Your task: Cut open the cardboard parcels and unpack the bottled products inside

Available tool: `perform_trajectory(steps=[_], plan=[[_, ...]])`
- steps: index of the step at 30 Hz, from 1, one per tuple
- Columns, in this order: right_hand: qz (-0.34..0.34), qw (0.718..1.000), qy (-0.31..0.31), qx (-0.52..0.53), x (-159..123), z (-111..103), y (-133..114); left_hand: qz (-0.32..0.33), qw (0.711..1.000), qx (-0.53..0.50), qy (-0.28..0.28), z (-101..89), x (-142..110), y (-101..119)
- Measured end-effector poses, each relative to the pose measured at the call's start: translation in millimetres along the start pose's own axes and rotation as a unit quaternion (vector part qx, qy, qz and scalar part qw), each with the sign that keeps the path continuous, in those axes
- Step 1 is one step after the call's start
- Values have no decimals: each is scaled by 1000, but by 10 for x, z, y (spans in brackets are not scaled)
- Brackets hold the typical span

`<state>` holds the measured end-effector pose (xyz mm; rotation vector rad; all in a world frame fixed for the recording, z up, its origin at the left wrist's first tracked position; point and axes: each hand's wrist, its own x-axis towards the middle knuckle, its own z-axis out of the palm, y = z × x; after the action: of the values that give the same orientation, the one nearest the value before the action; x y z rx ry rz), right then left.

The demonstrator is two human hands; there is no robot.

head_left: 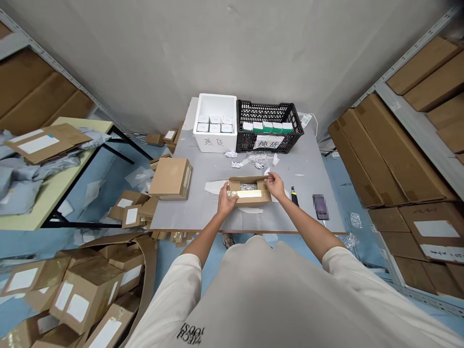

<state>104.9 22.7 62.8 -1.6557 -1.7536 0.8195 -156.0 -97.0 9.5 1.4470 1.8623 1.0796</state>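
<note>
A small cardboard box (250,197) with its flaps raised lies on the grey table in front of me. Crinkled clear bubble wrap (248,186) shows inside it; what the wrap covers is hidden. My left hand (227,200) grips the box's left end, thumb over the near taped flap. At the far right corner, the fingers of my right hand (274,185) pinch the raised flap. A black and yellow utility knife (295,196) lies to the right of the box, touched by neither hand.
Behind stand a white foam bin (216,143) and a black crate (270,143), both holding small boxes. Crumpled plastic (261,158) lies before them. A closed carton (168,178) sits left, a phone (320,207) right. A big carton (147,270) of parcels stands on the floor.
</note>
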Motion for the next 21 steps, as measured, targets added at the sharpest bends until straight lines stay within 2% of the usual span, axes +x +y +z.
perform_trajectory(steps=[3, 6, 8, 10, 16, 21], plan=[[-35, 999, -25, -25, 151, 1, -32, 11, 1000, 6, -11, -4, 10, -30], [-79, 986, -105, -104, 244, 32, 6, 33, 999, 14, -20, -5, 5, -72], [-85, 969, -166, -162, 276, 58, 53, 41, 999, 24, -26, -3, -2, -94], [-82, 958, -203, -187, 299, 73, 96, 37, 998, 35, -34, -2, -2, -97], [-70, 957, -237, -151, 386, 25, 139, 24, 992, 116, -49, -81, 10, 78], [-54, 957, -266, -102, 444, -16, 169, 91, 987, 130, -17, -246, -102, 305]])
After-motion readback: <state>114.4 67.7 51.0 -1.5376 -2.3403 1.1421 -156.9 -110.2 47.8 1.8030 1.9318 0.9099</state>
